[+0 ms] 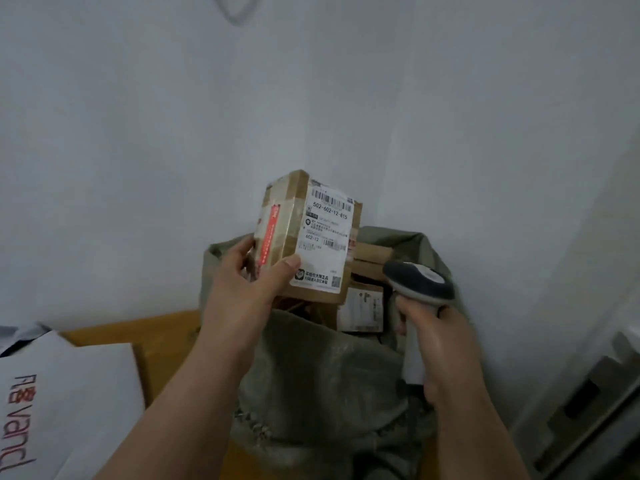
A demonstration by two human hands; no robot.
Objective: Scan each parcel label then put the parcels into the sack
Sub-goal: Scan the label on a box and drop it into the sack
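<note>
Cardboard parcel [308,233] clamped in left hand [242,289] fingers above sack [329,375]; right hand [440,341] fingers around scanner [419,280].

brown parcel [304,233] with white label [327,237], grey-green sack [322,375], grey scanner [419,280]

The sack [322,375] hides most of the parcels [362,306] inside it.
</note>
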